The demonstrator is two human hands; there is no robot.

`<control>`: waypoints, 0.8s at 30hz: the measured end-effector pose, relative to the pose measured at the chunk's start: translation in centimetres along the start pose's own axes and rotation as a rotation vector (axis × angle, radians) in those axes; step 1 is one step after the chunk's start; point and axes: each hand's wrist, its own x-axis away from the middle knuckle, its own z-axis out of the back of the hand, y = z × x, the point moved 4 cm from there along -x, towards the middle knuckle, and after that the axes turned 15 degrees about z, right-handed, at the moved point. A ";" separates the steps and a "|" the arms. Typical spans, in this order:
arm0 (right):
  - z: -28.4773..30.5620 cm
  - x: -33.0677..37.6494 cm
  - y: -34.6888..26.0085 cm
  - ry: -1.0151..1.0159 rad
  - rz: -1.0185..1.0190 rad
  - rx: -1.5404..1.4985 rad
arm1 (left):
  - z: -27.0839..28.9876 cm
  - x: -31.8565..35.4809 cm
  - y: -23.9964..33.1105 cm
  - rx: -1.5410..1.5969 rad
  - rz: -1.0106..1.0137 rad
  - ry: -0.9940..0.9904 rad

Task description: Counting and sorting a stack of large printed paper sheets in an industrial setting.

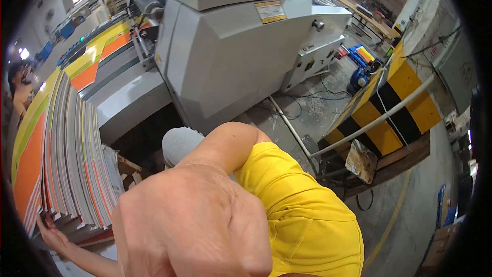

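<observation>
At the lower left, my left hand (53, 237) is at the near corner of a thick stack of printed sheets (88, 161) with orange, green and yellow faces. Its fingers reach in at the sheets' edges and seem to hold that corner. Very close to the camera, my right hand (189, 220) shows its back and fills the lower middle. The right arm is bent sharply out of a yellow sleeve. Its fingers run down out of the picture, so what they do is hidden.
A big grey machine (220, 66) stands ahead, with coloured sheets (110, 46) lying on its bed at left. On the right are a black-and-yellow striped block (389, 107) and a pale rail (379, 115). Cables (292, 105) trail over the floor. Another person (21, 90) is at far left.
</observation>
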 end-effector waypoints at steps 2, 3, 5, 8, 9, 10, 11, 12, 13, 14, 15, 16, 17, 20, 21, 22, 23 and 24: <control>-0.7 -1.1 -1.1 0.009 -0.014 -0.023 | 0.4 0.3 -0.4 0.007 -0.031 -0.019; -0.9 -1.7 -1.4 -0.034 0.033 -0.002 | 1.0 -0.6 -0.1 0.008 -0.068 -0.037; -2.1 -1.8 -2.1 -0.092 0.074 0.021 | 2.5 -3.3 -0.8 0.007 -0.045 -0.074; -2.8 -0.1 -4.0 0.225 -0.005 0.051 | 0.9 -3.7 -1.4 0.019 -0.027 -0.130; -3.0 -0.4 -4.5 0.184 -0.063 0.049 | 1.7 -4.2 -1.2 0.019 -0.040 -0.133; -3.2 -0.8 -4.8 0.144 -0.122 0.052 | 3.1 -5.4 -1.2 -0.004 -0.019 -0.117; -3.4 -1.1 -5.4 0.137 -0.120 0.065 | 2.9 -6.7 -1.6 -0.029 0.012 -0.113; -3.5 -1.4 -6.1 0.147 -0.106 0.098 | 1.6 -7.3 -2.1 -0.034 0.018 -0.134; -4.2 -2.4 -6.2 0.163 -0.042 0.058 | 8.9 -9.6 1.6 -0.044 -0.026 -0.092; -2.6 -1.8 -7.6 0.165 -0.106 0.174 | -3.4 -6.9 -4.6 -0.044 0.064 -0.199; -2.8 -3.9 -7.7 0.023 -0.014 0.114 | 1.3 -8.7 -2.0 -0.051 0.039 -0.169; -3.4 -5.1 -8.0 -0.116 0.084 0.060 | 4.7 -10.1 0.5 -0.061 0.015 -0.138; -3.6 -5.4 -8.6 -0.118 0.086 0.072 | 3.4 -9.4 0.4 -0.065 0.020 -0.154; -4.4 -5.9 -9.9 -0.084 0.037 0.080 | 0.7 -7.7 0.8 -0.074 0.036 -0.186; -4.5 -5.9 -10.1 -0.075 -0.020 0.062 | 0.2 -8.0 0.6 -0.076 0.045 -0.196; -4.6 -5.9 -10.2 -0.065 -0.074 0.041 | 1.2 -10.1 0.7 -0.079 0.052 -0.201; -4.8 -6.0 -10.6 -0.066 -0.077 0.053 | -0.7 -9.2 0.4 -0.078 0.063 -0.217; -4.9 -6.0 -10.9 -0.052 -0.085 0.059 | -2.8 -8.3 -0.1 -0.078 0.073 -0.232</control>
